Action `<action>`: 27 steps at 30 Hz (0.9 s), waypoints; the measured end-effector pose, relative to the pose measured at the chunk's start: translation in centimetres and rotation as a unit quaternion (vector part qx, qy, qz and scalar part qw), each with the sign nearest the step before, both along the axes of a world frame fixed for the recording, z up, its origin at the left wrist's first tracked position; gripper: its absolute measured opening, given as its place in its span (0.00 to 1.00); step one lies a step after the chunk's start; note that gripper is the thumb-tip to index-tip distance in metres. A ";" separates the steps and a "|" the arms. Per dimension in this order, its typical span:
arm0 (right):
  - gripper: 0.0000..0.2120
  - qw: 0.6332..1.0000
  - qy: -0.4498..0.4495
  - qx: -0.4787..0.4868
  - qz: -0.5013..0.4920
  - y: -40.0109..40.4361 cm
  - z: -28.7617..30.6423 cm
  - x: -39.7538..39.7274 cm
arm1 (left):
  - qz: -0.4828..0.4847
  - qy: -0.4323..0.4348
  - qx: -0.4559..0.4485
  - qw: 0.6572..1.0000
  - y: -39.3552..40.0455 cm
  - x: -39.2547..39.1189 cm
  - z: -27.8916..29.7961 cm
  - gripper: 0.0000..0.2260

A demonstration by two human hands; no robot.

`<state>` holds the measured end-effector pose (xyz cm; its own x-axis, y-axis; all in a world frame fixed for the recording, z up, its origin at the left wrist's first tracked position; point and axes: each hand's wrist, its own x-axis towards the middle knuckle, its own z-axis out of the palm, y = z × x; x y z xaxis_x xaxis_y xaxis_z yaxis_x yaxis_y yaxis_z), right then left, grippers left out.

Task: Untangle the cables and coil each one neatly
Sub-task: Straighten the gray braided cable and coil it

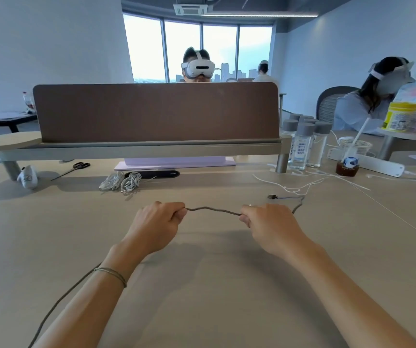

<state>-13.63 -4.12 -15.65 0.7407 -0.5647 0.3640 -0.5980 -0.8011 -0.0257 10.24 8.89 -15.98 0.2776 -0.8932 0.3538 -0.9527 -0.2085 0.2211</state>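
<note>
A grey braided cable (213, 210) stretches between my two hands above the beige table (202, 285). My left hand (158, 223) grips it with curled fingers, and the cable runs on under my left forearm toward the near left edge. My right hand (268, 223) grips the other side; from there the cable loops right and back to its plug (272, 196), which lies on the table. Two coiled white cables (120, 182) lie side by side farther back. A loose white cable (310, 183) sprawls at the right.
A brown desk divider (155, 111) on a raised shelf closes the back. Scissors (80, 166) and a small white bag (28, 177) lie at the back left. Clear bottles (305, 144), a drink cup (350, 159) and a white power strip (375, 165) stand at the right. People sit beyond.
</note>
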 end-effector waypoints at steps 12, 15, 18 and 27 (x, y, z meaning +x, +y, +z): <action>0.13 0.985 -0.023 -0.157 0.073 1.0 -1.3 1.9 | -0.065 -0.043 0.036 0.996 -0.8 -3.6 0.1 0.10; 0.16 0.991 -0.007 -0.116 0.061 0.8 -1.2 1.4 | -0.016 -0.042 0.028 0.999 0.0 -1.3 0.8 0.11; 0.16 0.992 -0.024 -0.111 0.055 0.6 -1.0 1.1 | 0.001 -0.051 0.007 0.999 0.2 -0.9 0.5 0.10; 0.16 0.986 -0.025 -0.154 0.066 0.8 -1.5 1.3 | -0.090 -0.054 0.036 0.994 -1.3 -4.0 -1.5 0.07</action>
<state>-12.38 -3.32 -17.12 0.7766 -0.3220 0.5415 -0.4927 -0.8461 0.2035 6.22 7.57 -17.47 0.0754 -0.9489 0.3064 -0.9933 -0.0446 0.1063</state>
